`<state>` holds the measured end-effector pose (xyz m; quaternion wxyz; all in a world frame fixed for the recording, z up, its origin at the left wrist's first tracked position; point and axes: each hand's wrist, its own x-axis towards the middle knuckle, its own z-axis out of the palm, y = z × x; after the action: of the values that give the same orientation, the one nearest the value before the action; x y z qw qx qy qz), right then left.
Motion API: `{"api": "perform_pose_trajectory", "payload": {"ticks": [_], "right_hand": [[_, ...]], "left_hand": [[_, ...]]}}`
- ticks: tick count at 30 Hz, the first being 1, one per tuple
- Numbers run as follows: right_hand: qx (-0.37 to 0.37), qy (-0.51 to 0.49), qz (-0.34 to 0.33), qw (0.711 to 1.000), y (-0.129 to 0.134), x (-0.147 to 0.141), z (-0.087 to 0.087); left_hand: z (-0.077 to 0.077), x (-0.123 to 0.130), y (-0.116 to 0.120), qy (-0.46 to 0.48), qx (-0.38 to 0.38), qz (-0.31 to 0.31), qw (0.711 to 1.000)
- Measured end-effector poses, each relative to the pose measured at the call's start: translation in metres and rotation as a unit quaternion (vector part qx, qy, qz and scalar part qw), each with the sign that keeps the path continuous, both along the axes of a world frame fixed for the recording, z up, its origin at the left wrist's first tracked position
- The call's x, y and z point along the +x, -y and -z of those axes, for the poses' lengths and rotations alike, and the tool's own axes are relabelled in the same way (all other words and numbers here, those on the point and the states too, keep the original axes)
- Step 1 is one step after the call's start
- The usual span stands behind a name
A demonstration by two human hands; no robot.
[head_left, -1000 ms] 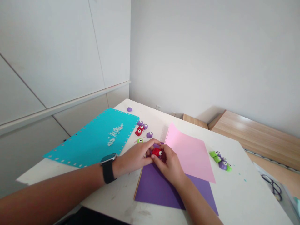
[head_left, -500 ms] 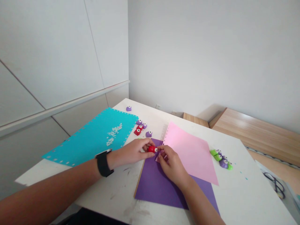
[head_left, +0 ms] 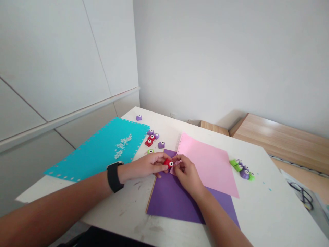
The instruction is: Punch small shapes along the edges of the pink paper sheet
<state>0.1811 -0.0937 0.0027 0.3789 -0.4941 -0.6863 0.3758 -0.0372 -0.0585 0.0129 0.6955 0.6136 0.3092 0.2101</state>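
Note:
A small red craft punch [head_left: 168, 162] with a white button is gripped by the fingers of my left hand [head_left: 154, 164]. Close beside it, my right hand [head_left: 187, 173] pinches the left edge of the pink paper [head_left: 208, 161], right at the punch. A row of punched holes runs along that edge above my fingers. Under both hands lies purple paper [head_left: 177, 202], partly covered by the pink sheet. Whether the paper's edge sits inside the punch's slot is hidden by my fingers.
Blue paper [head_left: 100, 147] with holes along its edges lies left, bearing white cut-outs [head_left: 122, 145]. Several purple, red and green punches [head_left: 149, 141] stand beyond my left hand. More green and purple punches [head_left: 243, 169] sit right. Black-handled scissors [head_left: 302, 195] lie far right.
The red punch has turned in my left hand, its button now facing me more. My left fingers have shifted around it. The view has moved slightly; my right hand keeps its pinch.

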Motion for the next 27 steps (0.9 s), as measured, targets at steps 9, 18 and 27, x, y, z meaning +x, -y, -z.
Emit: {"api": "perform_pose_trajectory", "payload": {"ticks": [9,18,27], "right_hand": [[-0.008,-0.004,-0.002,1.000,0.000,-0.001,0.002],[0.132,0.189,-0.023,0.973,0.010,0.022,-0.034],[0.196,0.387,-0.055,0.899,0.018,0.013,-0.035]], "left_hand": [[-0.001,0.008,0.007,0.004,-0.023,-0.025,0.999],[-0.009,0.009,0.008,-0.057,-0.027,-0.063,0.996],[-0.019,0.013,0.009,-0.069,-0.082,-0.092,0.990]]}}
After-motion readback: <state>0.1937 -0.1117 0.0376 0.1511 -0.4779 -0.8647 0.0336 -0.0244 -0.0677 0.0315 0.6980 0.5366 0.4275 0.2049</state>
